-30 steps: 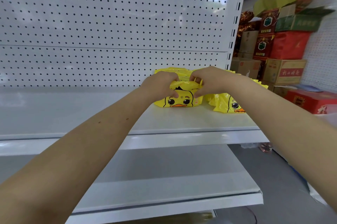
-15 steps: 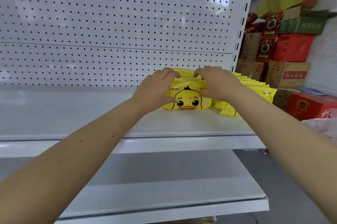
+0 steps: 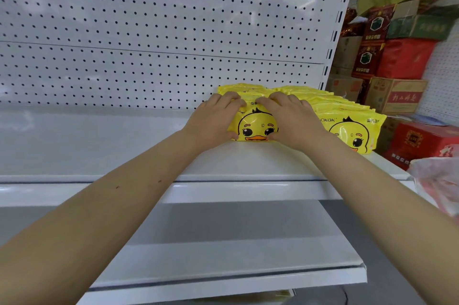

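A yellow pack with a cartoon duck face (image 3: pixel 255 128) stands upright at the front of a short row of like packs on the white shelf (image 3: pixel 99 145). My left hand (image 3: pixel 213 121) grips its left side, fingers over the top edge and thumb against the lower front. On its right side my right hand (image 3: pixel 295 121) holds it the same way. A second row of yellow duck packs (image 3: pixel 352 133) stands just to the right, touching the first row.
A white pegboard back wall (image 3: pixel 149 31) rises behind the shelf. A lower white shelf (image 3: pixel 223 242) juts out below. Stacked red, green and brown cartons (image 3: pixel 404 56) fill the right side, with a red box (image 3: pixel 422 140) and a pinkish plastic bag (image 3: pixel 439 180) nearer.
My hands have spread from pinching the pack's top to clasping its two sides. The pack now stands straighter and the right row's front pack shows.
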A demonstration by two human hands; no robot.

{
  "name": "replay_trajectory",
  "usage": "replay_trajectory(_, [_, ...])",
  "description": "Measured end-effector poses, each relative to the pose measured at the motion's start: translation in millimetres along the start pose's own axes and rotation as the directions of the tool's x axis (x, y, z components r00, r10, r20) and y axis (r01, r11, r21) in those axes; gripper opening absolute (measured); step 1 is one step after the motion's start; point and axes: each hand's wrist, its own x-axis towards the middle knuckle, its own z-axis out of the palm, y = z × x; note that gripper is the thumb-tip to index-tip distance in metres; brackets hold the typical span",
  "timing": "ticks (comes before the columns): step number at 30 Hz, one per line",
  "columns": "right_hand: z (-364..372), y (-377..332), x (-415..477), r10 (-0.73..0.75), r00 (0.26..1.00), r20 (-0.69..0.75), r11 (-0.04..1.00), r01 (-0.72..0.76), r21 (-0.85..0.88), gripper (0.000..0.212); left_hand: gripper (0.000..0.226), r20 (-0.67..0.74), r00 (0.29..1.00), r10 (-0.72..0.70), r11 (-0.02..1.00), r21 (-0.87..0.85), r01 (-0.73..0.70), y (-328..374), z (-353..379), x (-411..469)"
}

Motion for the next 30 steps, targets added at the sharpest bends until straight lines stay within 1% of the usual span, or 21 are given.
replay_trajectory(6, [-6.5, -1.8, 5.6, 0.036, 0.995, 0.096, 0.999, -0.039, 0.03, 0.088, 0.08, 0.035, 0.998, -0.042, 0.999, -0.006, 0.043, 5.3, -7.7, 3.2])
replay_trajectory(10, [-26.7, -2.4, 5.9, 0.037, 0.983, 0.182, 0.992, -0.058, 0.115, 0.092, 0.085, 0.073, 0.989, -0.13, 0.99, -0.045, 0.133, 1.0, -24.3, -6.4])
replay_trajectory(14, [-49.6, -9.2, 2.0, -0.002, 0.984, 0.177, 0.973, -0.039, 0.228, 0.08, 0.077, 0.096, 0.974, -0.203, 0.975, -0.073, 0.21, -6.7, -52.1, -21.5])
replay_trajectory(18, [-67.4, -21.2, 0.0, -0.059, 0.984, 0.165, 0.925, -0.008, 0.379, 0.063, 0.066, 0.146, 0.958, -0.248, 0.966, -0.036, 0.256, -15.3, -82.0, -35.5])
replay_trajectory(21, [-79.1, -32.1, 5.3, -0.08, 0.986, 0.145, 0.902, 0.01, 0.431, 0.053, 0.063, 0.168, 0.945, -0.28, 0.958, -0.009, 0.286, -22.8, -101.0, -43.6])
replay_trajectory(24, [-85.5, -43.5, 15.0, -0.104, 0.987, 0.125, 0.861, 0.027, 0.508, 0.048, 0.062, 0.162, 0.935, -0.317, 0.946, -0.015, 0.323, -31.2, -114.2, -53.2])
replay_trajectory(30, [-88.9, -79.9, 44.6, -0.242, 0.965, 0.105, 0.82, 0.146, 0.553, 0.041, 0.057, 0.165, 0.886, -0.433, 0.9, 0.03, 0.435, -54.9, -135.4, -83.2])
